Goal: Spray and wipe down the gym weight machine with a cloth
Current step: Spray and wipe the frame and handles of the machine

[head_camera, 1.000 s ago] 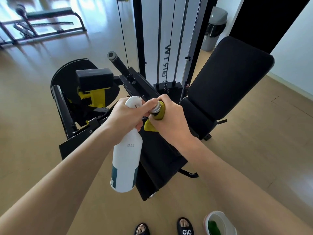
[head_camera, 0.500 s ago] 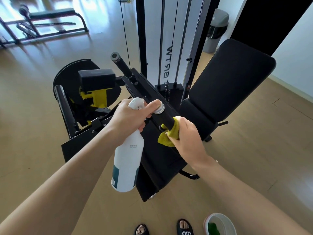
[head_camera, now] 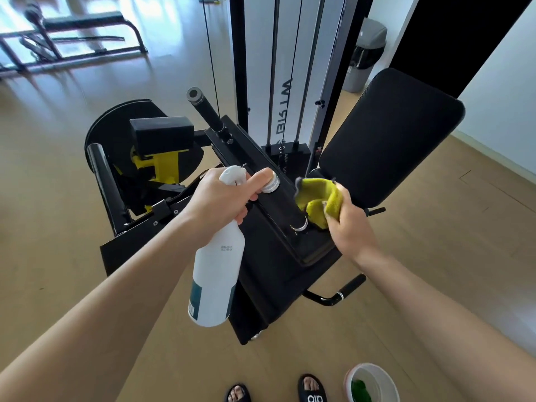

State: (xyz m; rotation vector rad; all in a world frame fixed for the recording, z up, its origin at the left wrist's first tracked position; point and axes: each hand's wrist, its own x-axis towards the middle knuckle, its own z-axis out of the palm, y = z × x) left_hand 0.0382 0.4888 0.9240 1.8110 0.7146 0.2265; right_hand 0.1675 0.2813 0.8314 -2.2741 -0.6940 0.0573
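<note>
Head view looks down on the black weight machine (head_camera: 269, 256) standing on the wooden floor (head_camera: 435, 271). Left hand (head_camera: 223, 198) is closed around the neck of a white spray bottle (head_camera: 216, 280), which hangs down beside the machine; the thumb touches the silver end of a handle bar (head_camera: 285, 203). Right hand (head_camera: 348, 224) grips a bunched yellow cloth (head_camera: 317, 198), pressed against the lower part of this bar, in front of the back pad (head_camera: 388, 134). A white bucket (head_camera: 374, 382) stands near the feet.
</note>
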